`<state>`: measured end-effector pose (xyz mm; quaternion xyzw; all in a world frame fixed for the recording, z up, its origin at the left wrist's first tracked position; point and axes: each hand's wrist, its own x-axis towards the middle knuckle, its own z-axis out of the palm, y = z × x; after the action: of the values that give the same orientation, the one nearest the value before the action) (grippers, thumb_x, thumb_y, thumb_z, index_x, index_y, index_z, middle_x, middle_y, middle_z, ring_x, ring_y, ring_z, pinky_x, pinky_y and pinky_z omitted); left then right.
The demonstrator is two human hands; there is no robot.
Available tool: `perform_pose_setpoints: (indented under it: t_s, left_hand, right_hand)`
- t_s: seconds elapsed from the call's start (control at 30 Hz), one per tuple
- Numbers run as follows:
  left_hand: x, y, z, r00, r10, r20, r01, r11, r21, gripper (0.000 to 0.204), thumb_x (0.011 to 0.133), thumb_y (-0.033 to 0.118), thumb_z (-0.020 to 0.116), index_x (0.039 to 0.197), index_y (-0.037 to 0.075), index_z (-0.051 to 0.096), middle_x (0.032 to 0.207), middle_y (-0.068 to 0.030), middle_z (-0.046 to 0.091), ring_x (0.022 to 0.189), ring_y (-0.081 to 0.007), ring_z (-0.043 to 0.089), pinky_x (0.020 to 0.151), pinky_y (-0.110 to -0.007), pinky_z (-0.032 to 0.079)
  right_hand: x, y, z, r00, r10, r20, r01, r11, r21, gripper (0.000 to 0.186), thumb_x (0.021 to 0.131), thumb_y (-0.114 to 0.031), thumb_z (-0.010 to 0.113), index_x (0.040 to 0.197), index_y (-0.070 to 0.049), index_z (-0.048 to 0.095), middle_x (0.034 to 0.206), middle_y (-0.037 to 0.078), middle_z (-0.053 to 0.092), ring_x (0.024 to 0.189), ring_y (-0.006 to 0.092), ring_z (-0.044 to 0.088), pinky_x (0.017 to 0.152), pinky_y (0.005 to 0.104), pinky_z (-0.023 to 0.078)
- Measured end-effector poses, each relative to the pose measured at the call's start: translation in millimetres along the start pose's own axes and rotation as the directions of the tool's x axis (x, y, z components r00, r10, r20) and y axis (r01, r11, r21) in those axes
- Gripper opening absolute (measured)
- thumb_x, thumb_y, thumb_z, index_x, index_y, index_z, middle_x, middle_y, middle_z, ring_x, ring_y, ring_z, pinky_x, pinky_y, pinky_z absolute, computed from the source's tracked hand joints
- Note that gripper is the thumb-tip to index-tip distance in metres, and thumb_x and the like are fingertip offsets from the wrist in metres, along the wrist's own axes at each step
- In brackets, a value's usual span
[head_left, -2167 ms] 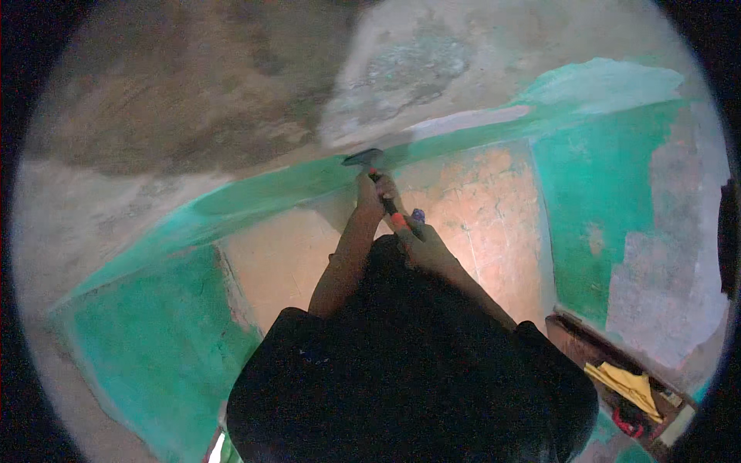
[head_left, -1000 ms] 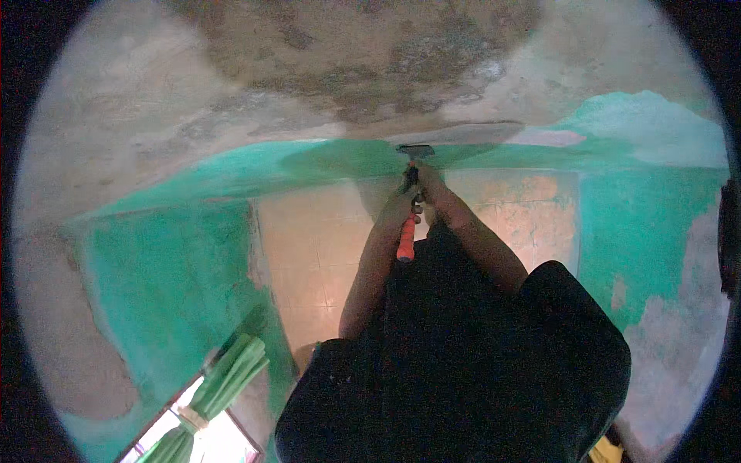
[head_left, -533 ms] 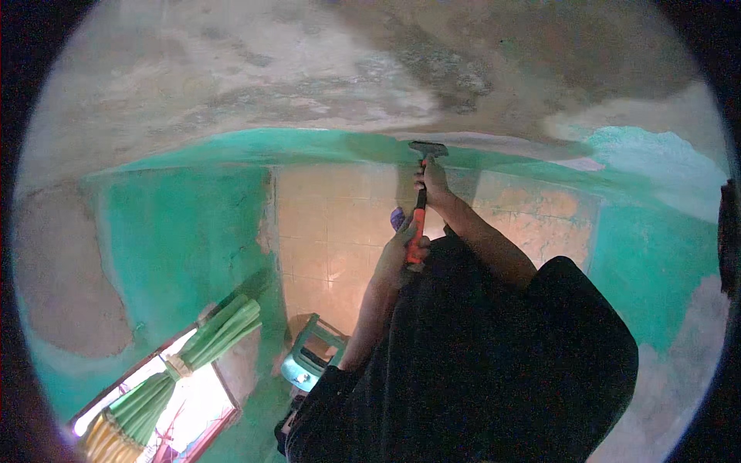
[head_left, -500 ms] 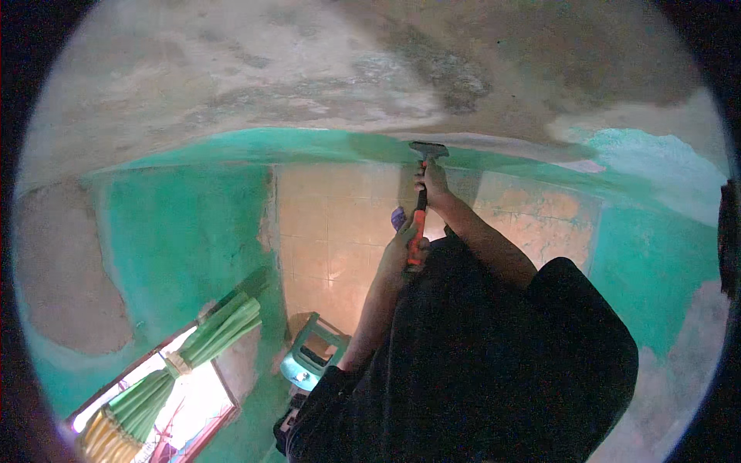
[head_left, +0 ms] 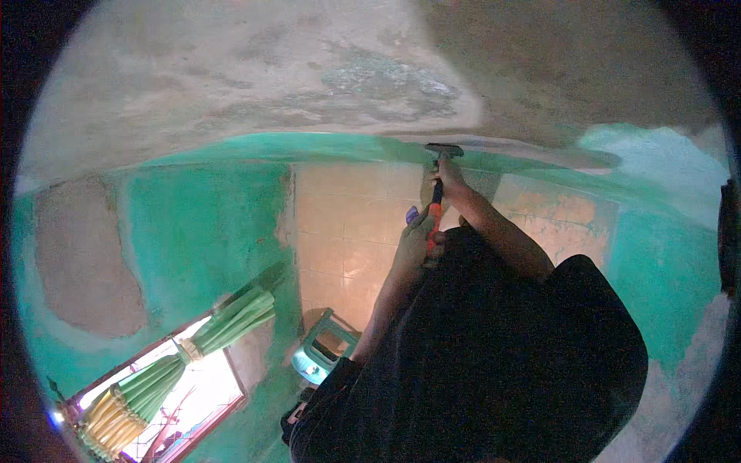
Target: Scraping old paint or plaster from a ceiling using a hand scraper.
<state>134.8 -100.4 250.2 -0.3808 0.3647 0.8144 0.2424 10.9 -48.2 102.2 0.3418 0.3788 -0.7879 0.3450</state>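
A long-handled scraper (head_left: 437, 210) with a red and black handle is in both my hands. Its wide, dark blade (head_left: 445, 150) is up against the wall, at the strip of green paint (head_left: 309, 147) bordering bare grey plaster (head_left: 255, 85). My right hand (head_left: 450, 179) is closed round the handle just below the blade. Lower down, my left hand (head_left: 419, 235) wraps the red part of the grip, whose end is mostly hidden. Beside the left fingers shows a small purple thing (head_left: 412, 214); whether it is held I cannot tell.
Tan tiled floor (head_left: 340, 239) lies below. A green plastic stool (head_left: 328, 339) stands left of my left forearm. On the left, a green wall (head_left: 208, 224) has a bare patch (head_left: 89, 262) and a window with a tied green curtain (head_left: 189, 351). More green wall (head_left: 656, 270) rises at right.
The whole view has shifted, so the wall, stool and window sit farther right. Both hands still grip the scraper, its blade at nearly the same place on the wall. Less of the lower handle shows.
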Motion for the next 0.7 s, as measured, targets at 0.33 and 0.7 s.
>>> perform_pose_setpoints:
  t_s: [0.33,0.7]
  left_hand:
    - [1.1,4.9,35.6,0.998,0.053,-0.040,-0.051,0.998,0.042,0.039,0.084,0.035,0.043,0.119,0.018,0.037,0.059,0.0021,0.042,0.040,-0.0056,0.037,0.033,-0.017,0.025]
    - [-5.5,-4.4,45.8,0.975,0.147,-0.165,-0.105,0.965,0.240,0.044,0.083,0.039,0.043,0.120,0.015,0.037,0.057,0.0013,0.042,0.041,-0.0065,0.037,0.034,-0.018,0.027]
  right_hand:
    - [51.6,7.7,-40.1,0.980,0.031,0.195,-0.064,0.984,0.167,0.025,0.084,-0.035,0.042,0.078,-0.011,0.040,0.061,0.002,0.039,0.045,0.0107,0.038,0.036,0.0225,0.032]
    - [16.2,-8.8,-35.0,0.976,0.002,0.219,-0.026,0.994,0.107,0.034,0.076,-0.041,0.054,0.078,-0.009,0.042,0.059,0.000,0.041,0.046,0.0127,0.042,0.040,0.0257,0.038]
